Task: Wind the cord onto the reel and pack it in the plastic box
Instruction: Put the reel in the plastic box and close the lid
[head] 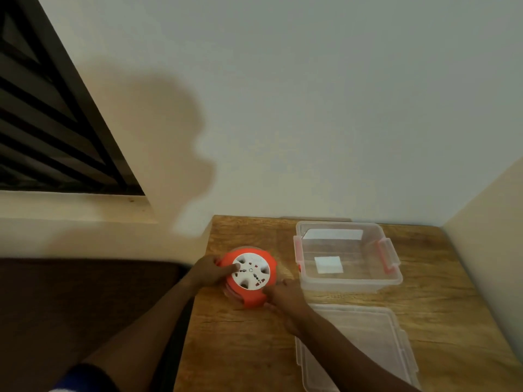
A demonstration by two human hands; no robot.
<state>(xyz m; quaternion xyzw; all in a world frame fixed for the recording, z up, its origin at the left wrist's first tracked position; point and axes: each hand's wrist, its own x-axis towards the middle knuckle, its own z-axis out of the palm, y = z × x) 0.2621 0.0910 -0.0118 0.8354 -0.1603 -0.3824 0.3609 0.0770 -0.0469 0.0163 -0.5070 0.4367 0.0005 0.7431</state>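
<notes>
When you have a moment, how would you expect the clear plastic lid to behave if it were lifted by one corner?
The clear plastic lid looks thin and flat, so it probably flexes slightly. It is likely light, and it may slide easily on the wooden table.

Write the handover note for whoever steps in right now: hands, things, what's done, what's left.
Left hand: grips the left side of the orange reel, thumb on its white socket face.
Right hand: fingers on the reel's near right edge.
The reel lies flat on the wooden table, left of the plastic box.
The box is open and holds no reel; its lid lies flat nearer the person.
Done: no loose cord shows, so winding looks finished or nearly so.
Left: lift the reel into the box, fit the lid.
</notes>
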